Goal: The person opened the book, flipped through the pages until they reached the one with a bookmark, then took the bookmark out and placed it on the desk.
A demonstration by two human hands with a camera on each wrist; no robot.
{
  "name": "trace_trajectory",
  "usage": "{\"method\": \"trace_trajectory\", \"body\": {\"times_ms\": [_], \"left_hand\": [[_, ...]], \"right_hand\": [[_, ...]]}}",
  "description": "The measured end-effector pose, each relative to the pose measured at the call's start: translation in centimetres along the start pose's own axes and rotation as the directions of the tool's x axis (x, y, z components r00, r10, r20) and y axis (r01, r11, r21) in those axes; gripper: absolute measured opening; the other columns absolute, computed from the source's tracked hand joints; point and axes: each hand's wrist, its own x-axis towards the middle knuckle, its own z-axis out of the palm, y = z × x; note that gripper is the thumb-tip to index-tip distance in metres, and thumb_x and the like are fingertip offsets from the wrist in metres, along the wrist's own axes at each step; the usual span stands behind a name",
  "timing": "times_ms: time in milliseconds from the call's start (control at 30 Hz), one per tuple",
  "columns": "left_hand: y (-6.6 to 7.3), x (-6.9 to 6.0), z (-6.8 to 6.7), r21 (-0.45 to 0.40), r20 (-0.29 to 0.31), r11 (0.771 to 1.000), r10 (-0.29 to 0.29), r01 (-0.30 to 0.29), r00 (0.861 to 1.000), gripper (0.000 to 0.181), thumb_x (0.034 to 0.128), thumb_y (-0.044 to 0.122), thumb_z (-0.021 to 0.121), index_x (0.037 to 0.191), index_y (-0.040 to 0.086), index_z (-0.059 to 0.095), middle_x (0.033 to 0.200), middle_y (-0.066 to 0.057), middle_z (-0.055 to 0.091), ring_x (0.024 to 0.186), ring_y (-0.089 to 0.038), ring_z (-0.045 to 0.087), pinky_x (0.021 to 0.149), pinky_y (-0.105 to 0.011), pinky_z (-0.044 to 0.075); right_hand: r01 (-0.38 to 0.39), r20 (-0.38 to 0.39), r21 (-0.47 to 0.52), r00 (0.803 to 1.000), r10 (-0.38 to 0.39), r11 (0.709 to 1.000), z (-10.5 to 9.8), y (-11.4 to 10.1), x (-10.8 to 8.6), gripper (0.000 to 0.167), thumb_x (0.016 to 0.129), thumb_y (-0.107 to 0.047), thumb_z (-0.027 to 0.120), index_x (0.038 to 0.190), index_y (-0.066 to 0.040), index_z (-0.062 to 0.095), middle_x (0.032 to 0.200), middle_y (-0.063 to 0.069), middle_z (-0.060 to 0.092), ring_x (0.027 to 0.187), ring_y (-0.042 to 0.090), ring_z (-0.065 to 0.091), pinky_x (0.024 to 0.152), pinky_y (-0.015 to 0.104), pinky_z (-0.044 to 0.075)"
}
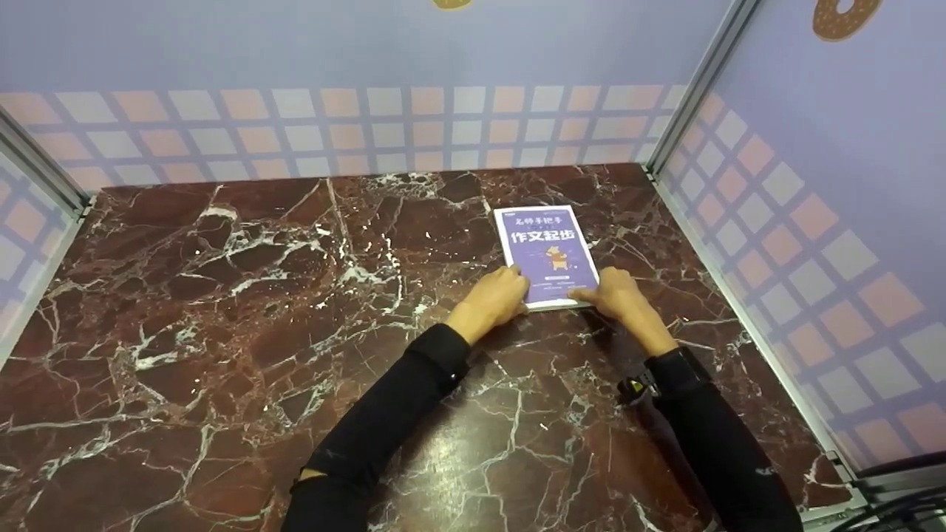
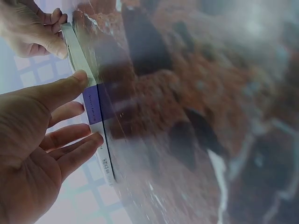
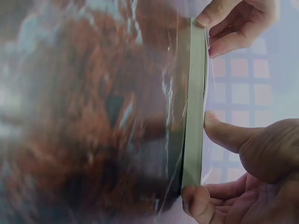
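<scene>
A book (image 1: 547, 255) with a purple cover, white Chinese characters and a small cartoon bear lies face up on the table, its near edge toward me. My left hand (image 1: 494, 299) holds its near left corner; in the left wrist view the thumb touches the near edge and fingers touch the spine (image 2: 93, 105). At the near right corner, my right hand (image 1: 624, 299) grips the book, thumb on the cover. The right wrist view shows its fingers curled at the corner beside the page edges (image 3: 195, 102). The book's underside is hidden.
The table (image 1: 244, 332) has a dark red marbled top with white veins. Purple panels with a checked pattern (image 1: 369, 129) stand behind it and at both sides, joined by metal posts (image 1: 698, 85). Dark cables (image 1: 909, 506) lie at the lower right corner.
</scene>
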Motion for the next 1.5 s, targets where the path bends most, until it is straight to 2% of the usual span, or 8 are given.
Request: {"method": "trace_trajectory", "body": {"times_ms": [133,300,467,733,1033,1267,1500], "left_hand": [[-0.3,-0.7,-0.2,0.006,0.005,1.0,0.003,-0.003,1.0,0.031,0.0941,0.023,0.077,0.114,-0.001,0.073,0.117,-0.018,0.066,0.109,-0.033,0.066,0.1,-0.041,0.056],[-0.6,-1.6,-0.5,0.007,-0.004,1.0,0.01,-0.01,1.0,0.027,0.0917,0.022,0.079,0.106,0.0,0.075,0.112,-0.017,0.068,0.104,-0.033,0.068,0.097,-0.042,0.058],[-1.0,-2.7,-0.7,-0.006,0.003,1.0,0.006,-0.006,1.0,0.026,0.0913,0.022,0.08,0.105,0.0,0.075,0.111,-0.018,0.068,0.102,-0.033,0.069,0.096,-0.041,0.058],[-1.8,-4.8,-0.7,-0.038,-0.007,0.999,0.008,-0.008,1.0,0.022,0.091,0.019,0.08,0.102,0.001,0.076,0.108,-0.017,0.069,0.098,-0.032,0.069,0.093,-0.039,0.059],[-2.8,-7.4,-0.7,-0.071,-0.039,0.997,0.036,-0.038,0.999,0.022,0.0893,0.019,0.081,0.101,0.001,0.078,0.103,-0.017,0.069,0.094,-0.031,0.069,0.09,-0.038,0.061],[-3.5,-9.3,-0.8,-0.065,-0.066,0.997,0.046,-0.05,0.997,0.019,0.0889,0.017,0.082,0.098,0.001,0.079,0.101,-0.018,0.069,0.092,-0.033,0.069,0.087,-0.041,0.062],[-4.0,-10.7,-0.8,-0.078,-0.077,0.996,0.042,-0.048,0.996,0.02,0.0878,0.019,0.082,0.096,0.001,0.078,0.102,-0.018,0.069,0.093,-0.035,0.07,0.089,-0.042,0.061]], "right_hand": [[0.014,0.021,-0.002,1.0,-0.014,1.0,0.0,-0.7,-0.2,0.05,0.09,-0.035,0.08,0.093,0.014,0.067,0.096,0.038,0.067,0.079,0.041,0.062,0.079,0.058,0.056],[-0.007,0.053,0.001,0.999,0.007,1.0,0.0,-1.7,-0.4,0.047,0.09,-0.033,0.081,0.095,0.012,0.067,0.094,0.031,0.067,0.076,0.034,0.058,0.076,0.051,0.056],[0.004,0.082,-0.013,0.997,-0.003,1.0,0.1,-2.7,-0.7,0.045,0.088,-0.032,0.083,0.093,0.011,0.068,0.088,0.026,0.066,0.07,0.031,0.059,0.07,0.046,0.058],[0.024,0.088,-0.025,0.996,-0.022,0.999,0.7,-4.2,-1.4,0.046,0.086,-0.035,0.084,0.085,0.007,0.066,0.089,0.03,0.067,0.07,0.032,0.06,0.073,0.05,0.059],[0.015,0.106,-0.007,0.994,-0.014,1.0,1.4,-6.0,-2.2,0.042,0.083,-0.035,0.087,0.082,0.001,0.065,0.081,0.018,0.064,0.067,0.027,0.059,0.068,0.047,0.06],[0.056,0.123,0.006,0.991,-0.056,0.998,1.9,-7.3,-2.8,0.039,0.083,-0.032,0.088,0.084,0.002,0.068,0.077,0.017,0.066,0.062,0.026,0.062,0.058,0.039,0.058],[0.044,0.142,0.024,0.989,-0.047,0.999,2.3,-8.4,-3.4,0.038,0.083,-0.032,0.087,0.081,0.001,0.069,0.071,0.015,0.066,0.051,0.022,0.063,0.048,0.032,0.056]]}}
